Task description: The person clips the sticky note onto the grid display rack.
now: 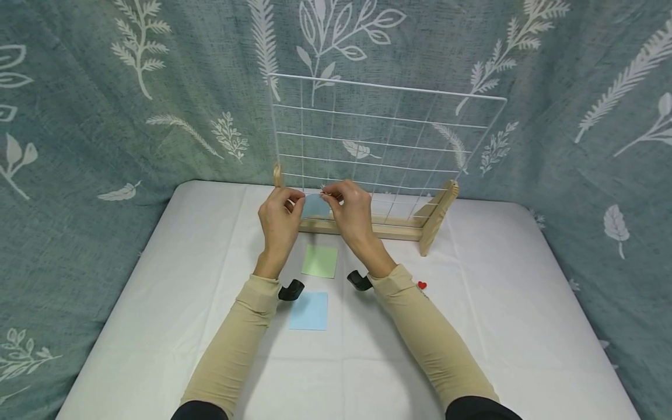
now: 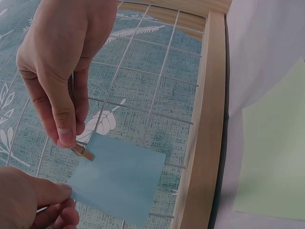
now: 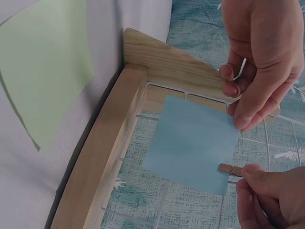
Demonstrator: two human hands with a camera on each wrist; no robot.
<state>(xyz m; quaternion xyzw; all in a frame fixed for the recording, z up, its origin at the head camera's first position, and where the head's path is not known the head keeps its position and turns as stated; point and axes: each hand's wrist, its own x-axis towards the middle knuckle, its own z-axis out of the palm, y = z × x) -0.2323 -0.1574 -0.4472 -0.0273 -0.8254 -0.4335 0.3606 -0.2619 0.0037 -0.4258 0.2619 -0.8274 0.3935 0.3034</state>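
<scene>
A blue square of paper (image 1: 315, 205) lies upright against the white wire grid (image 1: 378, 119), just above the wooden base bar. My left hand (image 1: 282, 217) pinches its upper left corner between thumb and fingers, also seen in the right wrist view as the upper hand (image 3: 267, 62). A small wooden clothespin (image 3: 231, 170) sits at the top edge near the other corner. My right hand (image 1: 350, 211) pinches that clothespin by its tail end; its front end overlaps the blue paper. Whether it also clasps a grid wire cannot be seen.
A green paper square (image 1: 320, 261) lies on the white-covered table (image 1: 199, 280) before the wooden stand (image 1: 438, 219). Closer to me is a light blue paper square (image 1: 308, 311). A small red heart (image 1: 422, 285) shows beside the right sleeve. A leaf-patterned curtain (image 1: 199, 76) hangs behind.
</scene>
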